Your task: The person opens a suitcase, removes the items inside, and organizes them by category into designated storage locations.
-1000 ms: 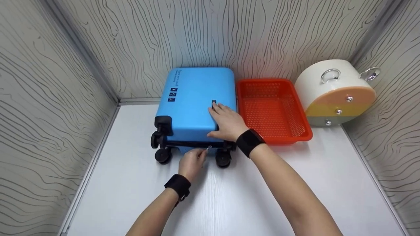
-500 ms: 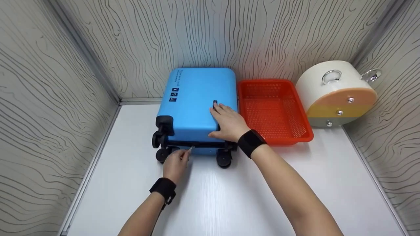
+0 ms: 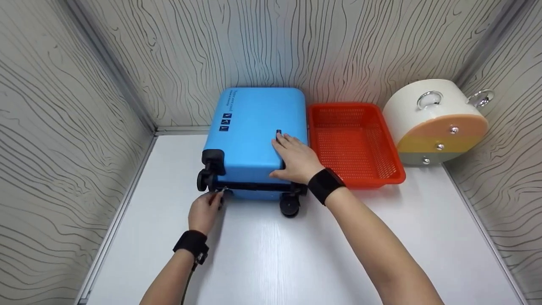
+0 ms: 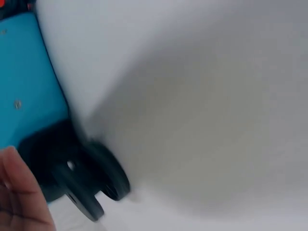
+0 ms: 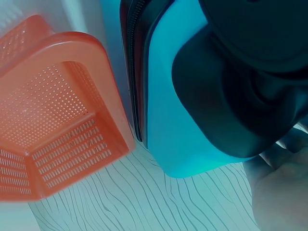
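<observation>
A blue hard-shell suitcase (image 3: 254, 114) lies flat on the white table, its black wheels toward me. Along its near side runs a dark zipper seam (image 3: 258, 186). My left hand (image 3: 202, 215) pinches a small silvery zipper pull (image 3: 225, 189) near the left wheels. In the left wrist view, fingers (image 4: 24, 187) show beside a black caster wheel (image 4: 108, 168); the pull is out of sight there. My right hand (image 3: 296, 161) rests with spread fingers on the suitcase's top near its right front corner. Another black wheel (image 3: 290, 206) stands below that hand.
A red perforated plastic basket (image 3: 400, 176) sits right beside the suitcase. Farther right is a rounded white box (image 3: 410, 99) with a striped front and silvery knobs. Patterned wall panels (image 3: 190, 63) enclose the back and sides.
My left hand has slid left along the near seam with the zipper pull, from near the right wheel to the left wheels. The right hand keeps its place on the suitcase.
</observation>
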`<action>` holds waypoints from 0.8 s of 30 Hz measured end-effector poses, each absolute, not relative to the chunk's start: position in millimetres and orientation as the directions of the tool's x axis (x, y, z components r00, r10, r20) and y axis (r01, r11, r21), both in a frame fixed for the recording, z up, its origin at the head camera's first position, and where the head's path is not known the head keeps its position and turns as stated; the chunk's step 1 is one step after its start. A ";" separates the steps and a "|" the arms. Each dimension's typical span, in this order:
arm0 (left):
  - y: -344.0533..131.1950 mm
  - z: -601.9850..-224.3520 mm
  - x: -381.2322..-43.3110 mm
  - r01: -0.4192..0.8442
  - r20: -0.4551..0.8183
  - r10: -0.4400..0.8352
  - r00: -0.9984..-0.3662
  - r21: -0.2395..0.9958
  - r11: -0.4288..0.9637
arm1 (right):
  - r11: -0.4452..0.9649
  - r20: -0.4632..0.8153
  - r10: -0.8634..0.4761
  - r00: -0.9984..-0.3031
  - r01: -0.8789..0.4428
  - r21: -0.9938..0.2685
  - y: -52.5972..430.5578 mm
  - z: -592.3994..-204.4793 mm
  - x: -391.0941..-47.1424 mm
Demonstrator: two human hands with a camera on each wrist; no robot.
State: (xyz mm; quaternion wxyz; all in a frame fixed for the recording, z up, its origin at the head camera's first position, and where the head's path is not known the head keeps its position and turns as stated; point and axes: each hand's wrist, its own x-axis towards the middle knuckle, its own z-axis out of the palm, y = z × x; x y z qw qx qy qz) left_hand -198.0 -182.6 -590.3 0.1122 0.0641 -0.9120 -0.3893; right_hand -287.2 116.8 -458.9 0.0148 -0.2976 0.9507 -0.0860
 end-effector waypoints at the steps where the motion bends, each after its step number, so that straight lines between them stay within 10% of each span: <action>1: -185.5 -590.3 -198.8 -0.037 0.145 -0.207 -0.967 0.731 0.682 | 0.810 0.022 -0.567 -0.824 -0.562 -0.170 117.0 -459.3 -287.5; 24: -254.6 -563.9 -252.9 -0.178 -0.006 -0.233 -0.973 0.666 0.725 | 0.813 0.028 -0.563 -0.826 -0.560 -0.159 117.6 -460.4 -285.1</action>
